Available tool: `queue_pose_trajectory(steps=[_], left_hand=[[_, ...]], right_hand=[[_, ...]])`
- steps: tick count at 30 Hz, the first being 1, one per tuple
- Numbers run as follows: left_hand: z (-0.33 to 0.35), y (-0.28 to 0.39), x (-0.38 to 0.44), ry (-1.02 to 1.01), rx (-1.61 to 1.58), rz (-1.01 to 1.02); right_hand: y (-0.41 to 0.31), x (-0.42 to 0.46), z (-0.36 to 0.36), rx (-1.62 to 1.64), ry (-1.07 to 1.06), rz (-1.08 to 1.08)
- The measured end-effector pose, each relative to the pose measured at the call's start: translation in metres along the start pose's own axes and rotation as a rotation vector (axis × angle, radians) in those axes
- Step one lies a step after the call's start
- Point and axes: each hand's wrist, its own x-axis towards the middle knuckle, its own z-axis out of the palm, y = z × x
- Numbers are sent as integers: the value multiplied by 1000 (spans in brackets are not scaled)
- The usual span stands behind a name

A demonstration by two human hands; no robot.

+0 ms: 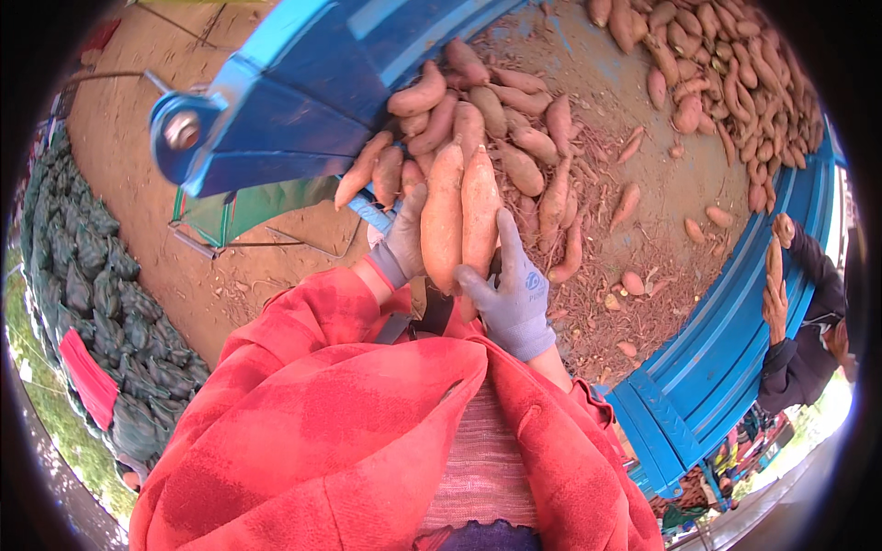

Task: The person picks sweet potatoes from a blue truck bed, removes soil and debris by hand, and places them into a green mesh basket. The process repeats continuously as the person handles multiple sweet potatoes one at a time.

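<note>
Two long sweet potatoes are held side by side in front of me, a left sweet potato (442,220) and a right sweet potato (480,196). My left hand (406,237), in a grey glove, grips the left one from its outer side. My right hand (513,296), gloved alike, holds the right one, with its thumb across the lower ends. Part of another sweet potato seems to show under that thumb. Just beyond the hands, a heap of sweet potatoes (520,165) lies on the dirty floor of a blue metal truck bed (689,172).
A blue metal side panel (289,103) with a bolted hinge juts in at upper left. Below it is a green mesh bag (255,210) on a metal frame. Filled dark-green sacks (89,275) are stacked left. A larger pile (744,82) lies upper right; another person's hand (775,310) holds sweet potatoes.
</note>
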Motion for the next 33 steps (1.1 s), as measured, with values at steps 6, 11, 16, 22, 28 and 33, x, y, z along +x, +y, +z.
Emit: queue_pose_trajectory(steps=[6, 11, 16, 22, 28, 33], left_hand=[[-8, 25, -42, 57, 235, 128], [-38, 47, -64, 156, -94, -2], [-29, 71, -101, 146, -112, 130], [-26, 117, -175, 11, -135, 164], [-49, 196, -240, -128, -98, 505], [-68, 333, -267, 351, 349, 811]], right_hand=[[-22, -8, 39, 28, 29, 55], [-26, -7, 66, 573, -26, 282], [29, 20, 56, 591, 261, 184], [84, 83, 28, -29, 326, -71], [46, 57, 39, -330, 299, -146], [38, 34, 47, -302, 223, -43]])
